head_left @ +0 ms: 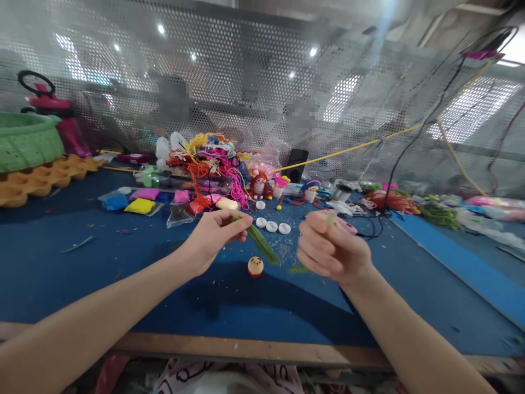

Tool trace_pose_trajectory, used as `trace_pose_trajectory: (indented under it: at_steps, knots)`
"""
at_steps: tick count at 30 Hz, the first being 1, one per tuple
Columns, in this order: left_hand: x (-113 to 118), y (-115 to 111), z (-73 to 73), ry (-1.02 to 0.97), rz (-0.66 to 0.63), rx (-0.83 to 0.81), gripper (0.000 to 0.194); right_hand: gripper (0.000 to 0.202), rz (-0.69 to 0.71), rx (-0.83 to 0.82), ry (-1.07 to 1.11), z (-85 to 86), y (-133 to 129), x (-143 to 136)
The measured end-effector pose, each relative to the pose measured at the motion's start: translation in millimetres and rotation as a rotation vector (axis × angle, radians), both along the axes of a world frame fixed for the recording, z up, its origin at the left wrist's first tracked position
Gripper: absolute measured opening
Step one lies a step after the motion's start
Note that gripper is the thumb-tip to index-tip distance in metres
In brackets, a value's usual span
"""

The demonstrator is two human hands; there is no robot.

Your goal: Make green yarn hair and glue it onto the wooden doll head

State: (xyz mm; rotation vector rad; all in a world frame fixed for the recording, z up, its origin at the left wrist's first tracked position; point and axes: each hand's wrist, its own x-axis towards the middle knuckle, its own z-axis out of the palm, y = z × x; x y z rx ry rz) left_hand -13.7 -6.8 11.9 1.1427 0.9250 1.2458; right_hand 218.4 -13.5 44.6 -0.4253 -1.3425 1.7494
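Observation:
My left hand (219, 232) pinches one end of a flat bundle of green yarn (262, 245), which slants down to the right over the table. Across from it, my right hand (332, 243) is closed and slightly blurred. Green yarn (300, 268) shows below its fingers and a pale green end sticks up by the thumb. Between and below both hands stands a small doll head (255, 266), cream with a drawn face and a red base. Behind the hands lie several white round caps (272, 226).
A heap of tangled coloured yarn (213, 158) lies at the back, beside finished little dolls (259, 185). Coloured clay packs (140, 206) are at the left, near an orange egg tray (45, 178) and a green basket (28, 139). A black cable (410, 148) hangs at the right.

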Motion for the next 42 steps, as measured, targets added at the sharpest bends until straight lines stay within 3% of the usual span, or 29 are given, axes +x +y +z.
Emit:
trace_pose_trajectory:
  at_steps: [4, 9, 14, 24, 34, 39, 42]
  knots:
    - [-0.3, 0.5, -1.4, 0.092, 0.114, 0.074, 0.024, 0.051, -0.078, 0.103, 0.057, -0.1, 0.7, 10.2]
    - [4.7, -9.3, 2.3, 0.155, 0.034, 0.193, 0.028, 0.024, -0.236, 0.187, -0.370, -4.6, 2.2, -6.4]
    - [8.2, -15.8, 5.3, 0.148, -0.005, 0.203, 0.042, 0.022, -0.410, 0.157, -0.434, -19.8, 1.5, -24.4]
    - [9.3, -16.3, -0.7, 0.158, -0.049, 0.136, 0.020, 0.018, -0.481, 0.215, -0.430, -22.9, -4.6, -30.5]
    - [10.6, -18.2, 2.2, 0.110, -0.062, 0.190, 0.027, 0.016, -0.472, 0.273, -0.474, -26.4, -3.2, -29.7]
    - [10.5, -19.8, 2.8, 0.108, -0.077, 0.177, 0.034, 0.015, -0.489, 0.225, -0.452, -25.8, -2.2, -30.3]
    - [10.0, -20.6, 3.1, 0.100, -0.095, 0.159, 0.029, 0.015, -0.496, 0.220, -0.432, -24.9, -2.0, -30.1]
